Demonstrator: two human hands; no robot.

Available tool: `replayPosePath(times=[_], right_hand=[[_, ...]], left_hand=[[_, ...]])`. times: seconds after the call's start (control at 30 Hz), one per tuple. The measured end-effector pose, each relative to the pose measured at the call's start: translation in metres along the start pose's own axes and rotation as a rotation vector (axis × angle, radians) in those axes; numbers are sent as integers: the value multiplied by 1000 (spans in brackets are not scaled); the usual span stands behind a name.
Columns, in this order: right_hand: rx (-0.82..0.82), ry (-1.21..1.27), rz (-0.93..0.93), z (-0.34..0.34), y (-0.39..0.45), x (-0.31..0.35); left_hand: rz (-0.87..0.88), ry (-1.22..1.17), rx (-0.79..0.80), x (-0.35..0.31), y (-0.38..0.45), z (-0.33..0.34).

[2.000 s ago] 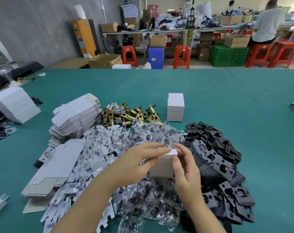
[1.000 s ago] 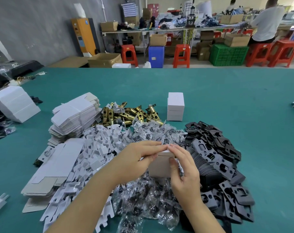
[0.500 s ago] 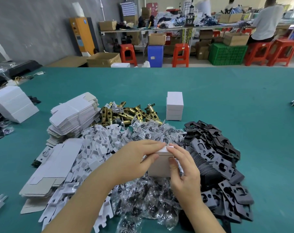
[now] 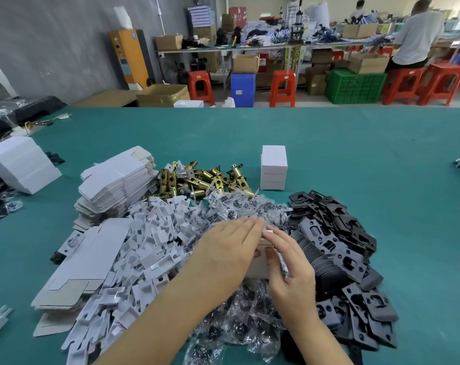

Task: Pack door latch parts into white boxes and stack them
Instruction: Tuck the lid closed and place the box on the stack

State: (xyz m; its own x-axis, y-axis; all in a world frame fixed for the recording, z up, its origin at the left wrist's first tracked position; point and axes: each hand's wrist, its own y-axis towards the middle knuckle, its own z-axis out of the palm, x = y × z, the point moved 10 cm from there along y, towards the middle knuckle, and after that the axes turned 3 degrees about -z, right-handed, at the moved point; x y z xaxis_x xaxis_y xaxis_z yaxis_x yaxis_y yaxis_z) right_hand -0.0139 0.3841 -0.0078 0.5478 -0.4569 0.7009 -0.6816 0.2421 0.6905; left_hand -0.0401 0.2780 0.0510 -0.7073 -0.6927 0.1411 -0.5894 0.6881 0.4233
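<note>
Small stack of closed boxes (image 4: 273, 171) stands well beyond the hands; left hand (image 4: 230, 247) flat atop, right hand (image 4: 289, 262) gripping another white box (image 4: 260, 267) (flap closing, I judge); heaps of parts remain.

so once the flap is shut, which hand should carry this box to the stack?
Probably right. The right hand already grips the white box at its side, and the stack of boxes stands ahead, slightly right. The left hand lies flat across the top, pressing the flap.
</note>
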Motion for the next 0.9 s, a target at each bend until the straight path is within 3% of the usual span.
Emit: replayPosePath(times=[0.53,0.7,0.9], right_hand=[[-29,12,51,-2,0,-4],[72,119,287,8,-4,-26],[244,154,395,26,-7,-39]], left_hand=[[-49,-25,30,-4,-6,12],[-63,-91,3,-1,-10,10],[-127,-321,111,10,-13,23]])
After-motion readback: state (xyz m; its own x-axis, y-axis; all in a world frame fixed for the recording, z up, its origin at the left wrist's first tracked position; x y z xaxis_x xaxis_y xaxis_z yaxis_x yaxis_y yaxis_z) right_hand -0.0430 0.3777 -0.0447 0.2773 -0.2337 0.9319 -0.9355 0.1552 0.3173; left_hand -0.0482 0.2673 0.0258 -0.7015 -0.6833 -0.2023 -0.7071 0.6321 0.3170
